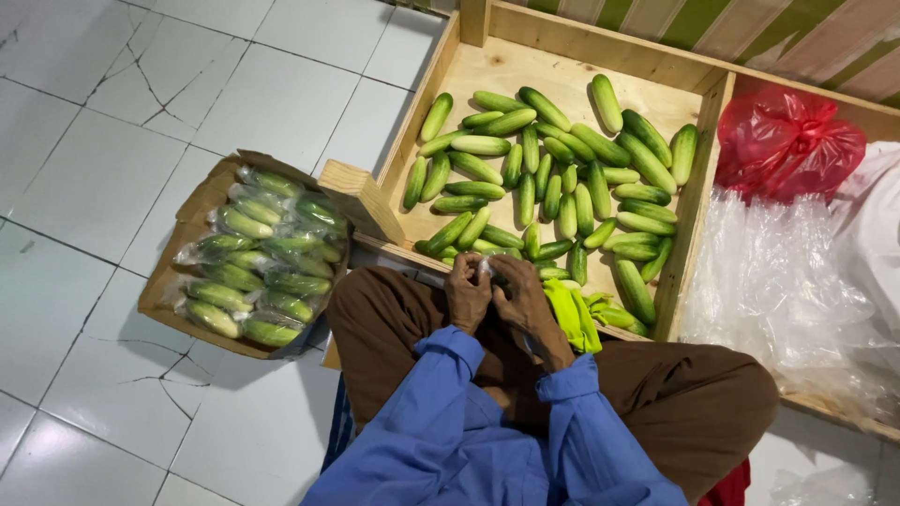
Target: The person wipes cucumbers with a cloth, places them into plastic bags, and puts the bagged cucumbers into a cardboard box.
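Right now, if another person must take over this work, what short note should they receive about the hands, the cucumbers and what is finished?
Left hand and right hand: together over the lap, fingers pinching a small clear plastic piece; what it wraps cannot be told.
Loose cucumbers: spread in the wooden tray in front.
Done: bagged cucumbers fill the cardboard box on the left.
Left: the many loose cucumbers, not yet bagged.
Supplies: clear plastic bags lie right of the tray, a red plastic bag behind them. A yellow-green cloth rests by the right wrist.
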